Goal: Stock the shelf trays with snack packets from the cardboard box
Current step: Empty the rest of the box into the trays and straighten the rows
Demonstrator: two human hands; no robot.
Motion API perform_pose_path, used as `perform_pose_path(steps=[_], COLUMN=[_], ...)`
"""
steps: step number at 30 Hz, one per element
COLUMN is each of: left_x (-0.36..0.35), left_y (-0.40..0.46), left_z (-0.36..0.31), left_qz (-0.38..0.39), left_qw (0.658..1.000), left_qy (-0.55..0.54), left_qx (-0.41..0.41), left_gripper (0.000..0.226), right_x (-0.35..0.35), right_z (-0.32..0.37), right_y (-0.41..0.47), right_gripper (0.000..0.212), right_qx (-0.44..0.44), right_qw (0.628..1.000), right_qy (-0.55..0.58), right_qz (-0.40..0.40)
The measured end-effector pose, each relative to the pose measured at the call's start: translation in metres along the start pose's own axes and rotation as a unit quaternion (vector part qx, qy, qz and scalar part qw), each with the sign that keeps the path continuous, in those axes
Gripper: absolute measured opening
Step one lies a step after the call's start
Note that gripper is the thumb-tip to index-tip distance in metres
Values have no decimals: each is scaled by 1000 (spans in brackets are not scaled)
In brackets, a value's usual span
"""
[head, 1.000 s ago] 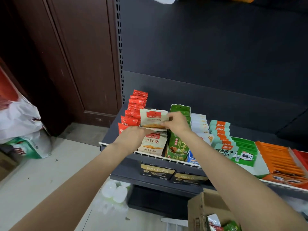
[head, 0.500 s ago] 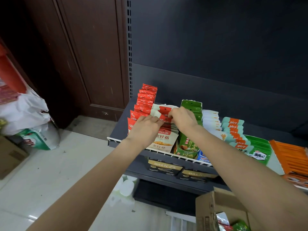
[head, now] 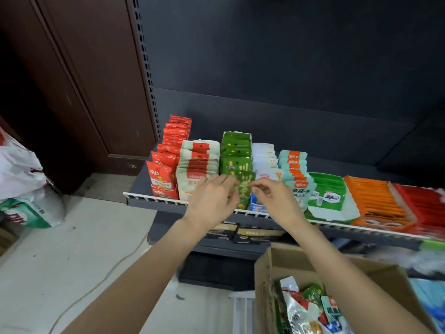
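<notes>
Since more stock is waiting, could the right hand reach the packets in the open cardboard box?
Probably yes: the right hand holds nothing, and the cardboard box sits open just below that forearm, packets uncovered.

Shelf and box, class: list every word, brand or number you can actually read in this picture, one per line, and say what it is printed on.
No text here can be read with confidence.
Red packets: round logo, print blurred.
Cream packets: red band, characters blurred.
Teal packets: orange label, unreadable.
Green tray: white label, blurred.
Black boxes below: gold lettering, too smeared.
Cardboard box: packets' print unreadable.
</notes>
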State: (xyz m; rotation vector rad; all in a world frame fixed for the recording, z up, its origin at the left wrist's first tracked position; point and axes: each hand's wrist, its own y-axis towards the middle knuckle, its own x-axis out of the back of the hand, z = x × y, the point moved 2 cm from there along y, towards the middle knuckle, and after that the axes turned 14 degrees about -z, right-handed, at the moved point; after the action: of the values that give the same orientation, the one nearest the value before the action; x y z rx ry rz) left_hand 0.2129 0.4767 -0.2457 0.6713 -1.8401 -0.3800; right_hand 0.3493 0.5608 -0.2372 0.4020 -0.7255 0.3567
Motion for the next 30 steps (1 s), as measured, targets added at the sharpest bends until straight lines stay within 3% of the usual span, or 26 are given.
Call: perform_pose_path(steps=[5, 8, 14, 17, 21, 24, 27, 30], left_x=[-48, -85, -162, -175, -176, -182, -178, -170], left_y=[-49, -83, -161, -194, -208, -214, -215, -211], left_z=[-86, -143, -196, -194, -194, -183, -179, -181], left_qz=[117, 212, 446, 506, 490, 452, 383, 302], left_qw=[986, 966, 888, 850, 856, 869, 882, 895], left_qy=[-113, -134, 15, 75, 85, 43, -6, -22], left_qx=[32, 54, 114, 124, 139, 197, 276, 328], left_gripper=[21, 25, 39, 50, 52, 57, 48, 42], right_x=[39, 56, 66, 54, 24, 10, 12, 30], right_z=[-100, -164, -255, -269, -265, -267, -270, -274], right_y=[-80, -127, -196, -210, -205, -199, -196, -190], right_gripper=[17, 20, 48, 57, 48, 39, 19, 23], right_qx=[-85, -134, -256, -243, -240, -252, -229, -186], right_qw=[996, 989, 936, 933, 946, 943, 947, 960], right_qy=[-7, -55, -104, -72, -31, -62, -49, -34], right_qz=[-16, 23, 217, 255, 215, 208, 219, 204])
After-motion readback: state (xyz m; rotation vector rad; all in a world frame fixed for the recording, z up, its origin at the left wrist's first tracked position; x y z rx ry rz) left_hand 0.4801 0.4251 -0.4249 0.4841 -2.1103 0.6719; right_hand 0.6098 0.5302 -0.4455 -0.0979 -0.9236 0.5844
